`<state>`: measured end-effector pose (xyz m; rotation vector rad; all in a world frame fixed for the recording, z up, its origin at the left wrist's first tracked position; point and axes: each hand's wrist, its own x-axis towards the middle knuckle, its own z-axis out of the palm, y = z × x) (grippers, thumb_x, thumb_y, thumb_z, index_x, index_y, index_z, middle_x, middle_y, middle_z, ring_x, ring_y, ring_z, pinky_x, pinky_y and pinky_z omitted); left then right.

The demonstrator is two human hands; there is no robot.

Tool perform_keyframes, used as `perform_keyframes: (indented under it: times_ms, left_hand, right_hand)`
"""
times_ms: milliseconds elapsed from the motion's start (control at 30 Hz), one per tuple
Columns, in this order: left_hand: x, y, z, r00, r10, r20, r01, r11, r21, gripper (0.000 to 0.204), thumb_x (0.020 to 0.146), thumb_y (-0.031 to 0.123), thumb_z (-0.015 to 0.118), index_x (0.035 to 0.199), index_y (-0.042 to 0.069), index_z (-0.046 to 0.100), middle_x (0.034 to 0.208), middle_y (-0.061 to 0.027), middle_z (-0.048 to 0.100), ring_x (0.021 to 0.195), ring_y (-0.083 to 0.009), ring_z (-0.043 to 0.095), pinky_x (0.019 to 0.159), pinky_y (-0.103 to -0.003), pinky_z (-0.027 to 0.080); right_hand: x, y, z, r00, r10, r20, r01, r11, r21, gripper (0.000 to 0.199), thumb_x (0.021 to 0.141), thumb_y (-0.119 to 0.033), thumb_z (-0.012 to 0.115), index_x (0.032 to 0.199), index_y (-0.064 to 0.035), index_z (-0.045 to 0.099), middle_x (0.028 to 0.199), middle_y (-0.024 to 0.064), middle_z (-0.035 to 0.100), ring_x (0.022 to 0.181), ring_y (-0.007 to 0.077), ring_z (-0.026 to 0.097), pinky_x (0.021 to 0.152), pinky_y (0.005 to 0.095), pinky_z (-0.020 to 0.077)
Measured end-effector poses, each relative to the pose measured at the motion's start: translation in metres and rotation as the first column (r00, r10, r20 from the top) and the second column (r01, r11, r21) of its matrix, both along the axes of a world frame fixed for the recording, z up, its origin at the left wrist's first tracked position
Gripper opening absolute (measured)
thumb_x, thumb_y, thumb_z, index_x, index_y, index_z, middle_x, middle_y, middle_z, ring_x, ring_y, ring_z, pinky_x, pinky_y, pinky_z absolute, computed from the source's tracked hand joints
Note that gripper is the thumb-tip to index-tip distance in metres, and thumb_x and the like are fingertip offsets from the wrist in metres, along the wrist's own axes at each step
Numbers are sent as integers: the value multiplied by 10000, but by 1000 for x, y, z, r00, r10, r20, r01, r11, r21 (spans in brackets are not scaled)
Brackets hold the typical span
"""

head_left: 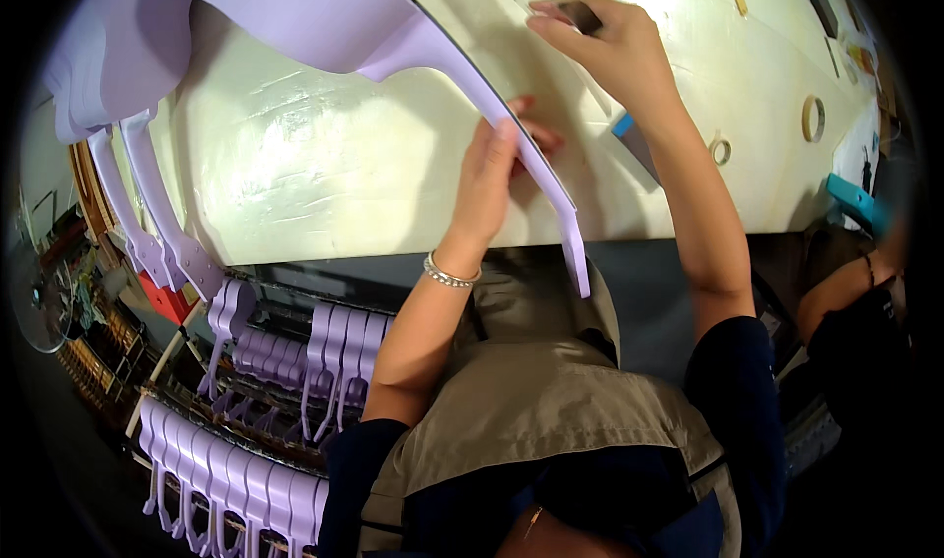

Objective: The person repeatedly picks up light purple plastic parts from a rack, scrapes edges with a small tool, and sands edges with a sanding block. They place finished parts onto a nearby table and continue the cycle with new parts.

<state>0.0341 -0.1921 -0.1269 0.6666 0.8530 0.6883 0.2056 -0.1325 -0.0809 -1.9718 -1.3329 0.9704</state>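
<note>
A lavender ukulele [305, 17] is turned on its edge over the pale covered table, its neck slanting down toward me and its headstock past the table edge. My left hand [492, 170] is wrapped round the neck, with the thumb on the near side and the fingers behind. Away from the instrument, to the right, my right hand [619, 52] pinches a small dark block [582, 17] between thumb and fingers. The block's exact kind is hard to make out. Under my right forearm lies a grey block with a blue end [637, 148].
More lavender ukuleles [133, 57] stand at the table's left edge, and several hang in rows [231, 469] at lower left. Tape rolls [813, 118] lie on the right of the table [265, 175]. Another person's arm [841, 297] is at far right, by a teal object [851, 199].
</note>
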Motion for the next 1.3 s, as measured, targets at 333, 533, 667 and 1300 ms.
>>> perform_keyframes:
  times_ms: [333, 533, 667, 1300]
  left_hand:
    - [9, 69, 13, 989, 141, 47, -144, 988, 58, 556, 915, 431, 485, 1220, -24, 394, 929, -120, 576, 914, -255, 601, 901, -422, 476]
    - [14, 72, 17, 962, 268, 44, -269, 963, 23, 278, 870, 320, 601, 881, 78, 463, 670, -21, 479, 632, -114, 483, 612, -298, 422]
    - [19, 71, 17, 953, 303, 14, -303, 952, 30, 300, 862, 349, 581, 854, 74, 461, 619, -23, 461, 580, -123, 475, 570, -281, 427]
    - [22, 68, 20, 920, 354, -167, -344, 935, 88, 425, 878, 412, 541, 579, 115, 485, 516, 3, 455, 473, -91, 446, 466, -223, 366]
  right_hand:
    - [-12, -139, -20, 817, -94, -569, 55, 995, -86, 267, 808, -89, 671, 1067, -26, 660, 919, 47, 678, 710, 50, 573, 625, 184, 448]
    - [-4, -127, -17, 904, 93, -417, -94, 995, 17, 282, 824, -160, 648, 1088, -61, 647, 936, 29, 659, 795, 88, 587, 681, 236, 472]
    - [-4, -99, -6, 970, 241, -38, -230, 956, 185, 196, 854, -196, 587, 1028, -123, 637, 877, 43, 633, 771, 189, 598, 621, 272, 458]
    - [-17, -29, 30, 584, 471, 661, -743, 638, 202, 120, 693, -83, 564, 804, -64, 606, 714, 43, 520, 673, 196, 527, 592, 302, 454]
